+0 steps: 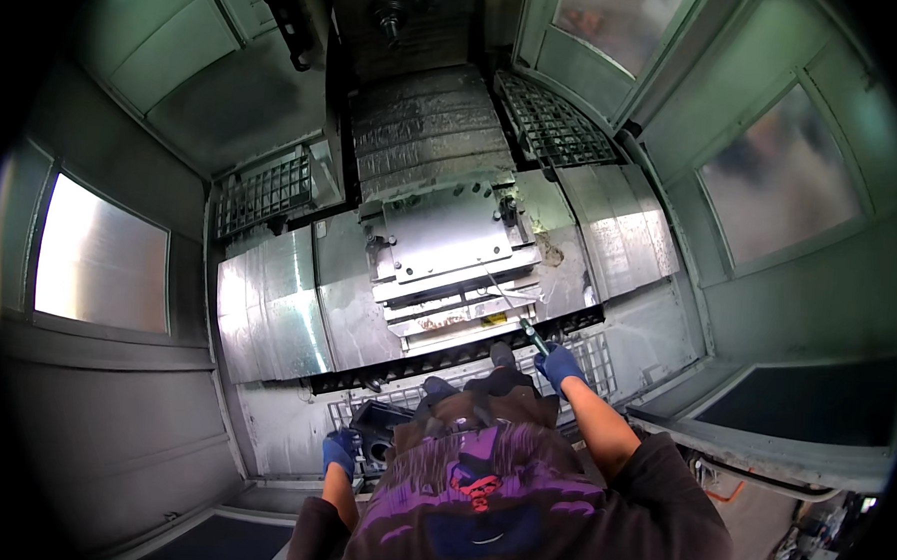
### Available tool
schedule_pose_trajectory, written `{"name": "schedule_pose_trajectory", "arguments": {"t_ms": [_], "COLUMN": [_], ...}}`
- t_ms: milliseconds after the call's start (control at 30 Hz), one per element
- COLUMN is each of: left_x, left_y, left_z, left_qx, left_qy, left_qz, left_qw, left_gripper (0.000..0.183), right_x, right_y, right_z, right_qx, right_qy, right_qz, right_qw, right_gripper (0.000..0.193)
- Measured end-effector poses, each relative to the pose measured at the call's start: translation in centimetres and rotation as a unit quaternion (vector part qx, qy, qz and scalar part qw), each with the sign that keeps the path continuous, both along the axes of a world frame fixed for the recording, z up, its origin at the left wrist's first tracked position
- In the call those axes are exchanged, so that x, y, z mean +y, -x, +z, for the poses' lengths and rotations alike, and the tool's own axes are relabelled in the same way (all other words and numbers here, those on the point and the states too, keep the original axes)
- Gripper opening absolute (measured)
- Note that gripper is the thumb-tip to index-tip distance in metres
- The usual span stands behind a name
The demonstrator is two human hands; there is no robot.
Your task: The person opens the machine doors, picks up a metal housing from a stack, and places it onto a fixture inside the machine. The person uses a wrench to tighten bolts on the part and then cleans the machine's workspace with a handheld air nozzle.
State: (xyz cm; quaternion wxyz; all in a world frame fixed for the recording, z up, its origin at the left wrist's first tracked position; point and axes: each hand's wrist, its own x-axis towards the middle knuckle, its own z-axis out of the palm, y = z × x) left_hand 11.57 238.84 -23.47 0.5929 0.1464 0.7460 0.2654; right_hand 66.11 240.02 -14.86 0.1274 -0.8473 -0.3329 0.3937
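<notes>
My right hand, in a blue glove, is closed round the green handle of a thin-rodded tool. Its slim rod points up and left to the front edge of a bright metal plate bolted on the machine table. Low on the left, my left hand, also gloved in blue, is closed at the side of a black box-shaped part with a round opening. Its fingertips are partly hidden against the part. Below the plate runs a stepped metal front with a small yellow patch.
Grey enclosure walls with windows stand on both sides. Sheet-metal covers flank the table, and ribbed covers rise behind it. A spindle hangs at the back. Metal gratings lie at the far corners; another lies near my right hand.
</notes>
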Motion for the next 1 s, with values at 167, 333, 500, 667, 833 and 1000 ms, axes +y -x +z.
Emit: {"name": "schedule_pose_trajectory", "arguments": {"t_ms": [167,333,500,667,833,1000], "left_x": [-3.1,-2.9,-7.1,-6.5,-9.1,-13.0], "left_y": [-1.6,-11.3,-9.8,-15.1,-17.4,-17.4], "left_z": [-0.8,8.6,1.6,7.4,9.2,7.1], "left_qx": [0.009,0.055,-0.035,0.009,0.094,0.059], "left_qy": [0.067,0.058,0.064,-0.031,0.025,0.072], "left_qz": [-0.195,-0.129,0.007,0.026,0.025,0.083], "left_qw": [0.979,0.988,0.997,0.999,0.995,0.992], "left_gripper": [0.012,0.016,0.019,0.016,0.023,0.020], "right_x": [2.5,4.2,8.9,10.6,11.1,11.4], "right_y": [-1.8,-6.1,-9.3,-12.7,-12.5,-12.8], "right_z": [1.0,-3.0,-7.1,-11.6,-8.4,-8.2], "right_qx": [0.014,0.011,0.104,0.060,0.045,0.036], "right_qy": [0.001,0.008,-0.010,0.010,-0.001,0.009], "right_qz": [0.025,0.017,-0.036,0.002,0.032,0.036], "right_qw": [1.000,1.000,0.994,0.998,0.998,0.999], "right_gripper": [0.032,0.030,0.026,0.025,0.027,0.033]}}
